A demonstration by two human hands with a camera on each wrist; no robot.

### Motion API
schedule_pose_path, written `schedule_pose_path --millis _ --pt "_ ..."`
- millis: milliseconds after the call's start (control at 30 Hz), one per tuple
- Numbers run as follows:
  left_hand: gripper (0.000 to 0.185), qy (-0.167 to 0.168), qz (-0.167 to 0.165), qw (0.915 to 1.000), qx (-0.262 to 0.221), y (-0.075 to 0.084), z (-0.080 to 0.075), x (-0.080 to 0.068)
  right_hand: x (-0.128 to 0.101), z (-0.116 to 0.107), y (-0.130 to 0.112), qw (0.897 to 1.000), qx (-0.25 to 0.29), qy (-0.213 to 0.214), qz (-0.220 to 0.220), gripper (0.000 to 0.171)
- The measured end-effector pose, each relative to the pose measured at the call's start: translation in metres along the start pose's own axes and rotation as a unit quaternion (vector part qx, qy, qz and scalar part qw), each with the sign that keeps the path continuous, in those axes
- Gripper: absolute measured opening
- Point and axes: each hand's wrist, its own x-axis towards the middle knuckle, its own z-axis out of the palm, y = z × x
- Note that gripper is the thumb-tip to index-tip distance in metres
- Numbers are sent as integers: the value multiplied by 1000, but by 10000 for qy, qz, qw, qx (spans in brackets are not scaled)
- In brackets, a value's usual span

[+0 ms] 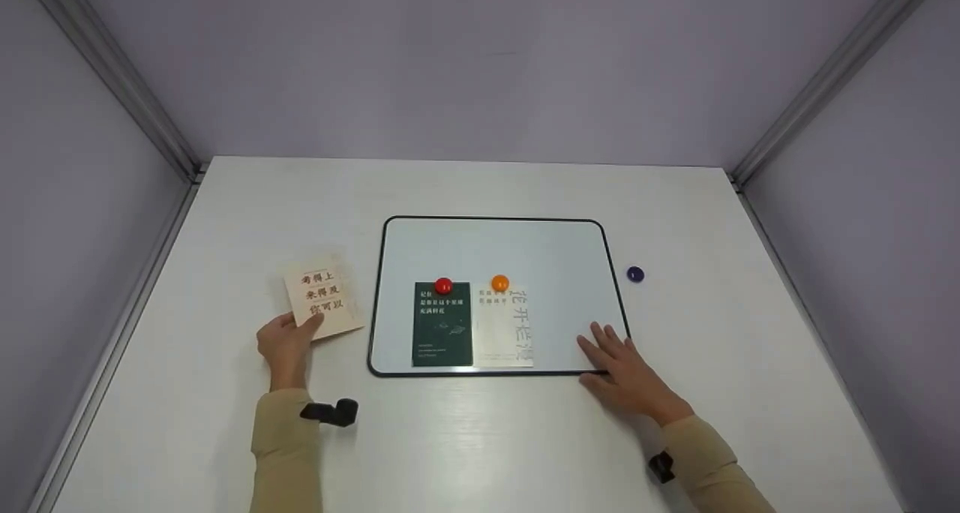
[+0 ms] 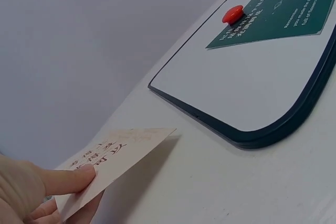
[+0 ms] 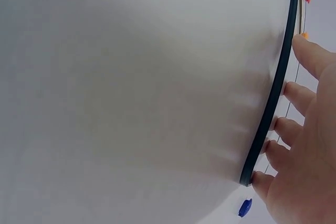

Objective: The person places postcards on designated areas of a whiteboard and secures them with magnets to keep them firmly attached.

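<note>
Altogether three cards: left hand (image 1: 283, 342) pinches one (image 1: 322, 298); right hand (image 1: 622, 370) flat on whiteboard (image 1: 540, 250); three magnets.

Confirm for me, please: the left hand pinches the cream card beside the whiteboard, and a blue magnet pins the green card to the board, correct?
Not quite: the head view shows a red magnet pinning the green card to the whiteboard. The left hand does pinch the cream card.

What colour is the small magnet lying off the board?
Dark blue magnet, clearest in the head view.
</note>
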Motion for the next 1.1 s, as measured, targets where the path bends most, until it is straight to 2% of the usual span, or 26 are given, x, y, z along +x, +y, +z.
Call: schedule_pose_path --millis 467,700,1100 --pt "51 -255 94 9995 147 8 3 -8 0 0 1 10000 17 -13 -8 63" --pt "53 -471 90 9988 -38 12 4 -12 -1 0 1 9999 47 64 -76 64" --pt "49 -493 249 9984 97 16 10 -21 -1 1 0 9997 -28 175 -166 63"
